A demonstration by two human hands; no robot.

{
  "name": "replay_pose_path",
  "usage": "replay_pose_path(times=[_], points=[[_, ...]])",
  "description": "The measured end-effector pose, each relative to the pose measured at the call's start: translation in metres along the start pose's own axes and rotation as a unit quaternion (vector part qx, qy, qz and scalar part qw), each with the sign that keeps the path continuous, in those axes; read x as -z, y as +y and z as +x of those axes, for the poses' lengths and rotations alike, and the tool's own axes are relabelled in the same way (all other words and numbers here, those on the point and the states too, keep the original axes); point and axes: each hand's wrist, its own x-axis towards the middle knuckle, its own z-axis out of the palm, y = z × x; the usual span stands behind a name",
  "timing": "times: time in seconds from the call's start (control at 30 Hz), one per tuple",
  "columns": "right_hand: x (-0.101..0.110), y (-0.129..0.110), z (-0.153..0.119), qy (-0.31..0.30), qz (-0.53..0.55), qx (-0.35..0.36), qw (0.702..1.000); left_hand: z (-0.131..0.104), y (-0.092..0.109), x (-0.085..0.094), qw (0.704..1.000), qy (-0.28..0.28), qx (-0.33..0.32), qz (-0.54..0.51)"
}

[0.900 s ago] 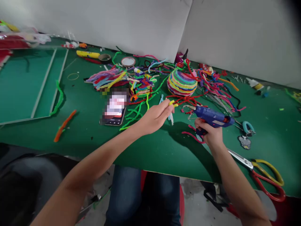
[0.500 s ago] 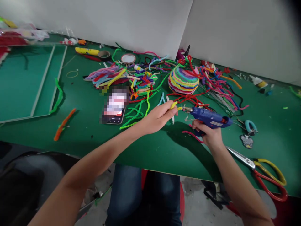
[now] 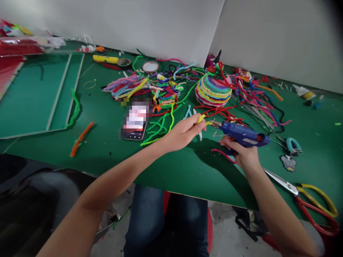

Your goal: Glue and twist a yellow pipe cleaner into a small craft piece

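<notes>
My left hand (image 3: 183, 132) pinches a short yellow pipe cleaner (image 3: 201, 119) just above the green table (image 3: 171, 167). My right hand (image 3: 242, 153) grips a blue glue gun (image 3: 242, 134) by its handle. The gun's metal nozzle points left and meets the yellow pipe cleaner's end. Behind them stands a dome wrapped in multicoloured pipe cleaners (image 3: 213, 91). Red pipe cleaners (image 3: 221, 113) lie tangled between the dome and the gun.
A phone (image 3: 134, 123) lies left of my hands beside a heap of loose pipe cleaners (image 3: 150, 89). Scissors with red and yellow handles (image 3: 311, 200) and teal pliers (image 3: 292, 146) lie on the right. An orange pipe cleaner (image 3: 80, 138), tape rolls (image 3: 150, 66) and white boards behind.
The glue gun's nozzle has closed in on the yellow pipe cleaner held by my left hand. The view has shifted slightly; both hands stay in about the same place.
</notes>
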Motion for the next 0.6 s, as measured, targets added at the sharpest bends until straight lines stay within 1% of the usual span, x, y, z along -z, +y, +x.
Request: replay_pose_path(times=[0.17,0.33,0.5,0.6], points=[[0.0002,0.0017,-0.0003,0.008,0.013,0.002,1.000,0.0002,0.0004,0.0008,1.000,0.013,-0.010,-0.021],[0.0007,0.0023,-0.0015,0.009,-0.011,-0.002,1.000,0.0009,-0.0014,0.0015,0.999,0.027,-0.007,-0.025],[0.0021,0.0037,-0.0023,0.018,-0.006,-0.014,1.000,0.0016,-0.0010,0.0025,0.999,0.046,-0.008,-0.007],[0.0040,0.0055,-0.0023,0.027,-0.004,-0.019,0.999,0.0016,0.0006,0.0033,0.999,0.050,-0.002,0.022]])
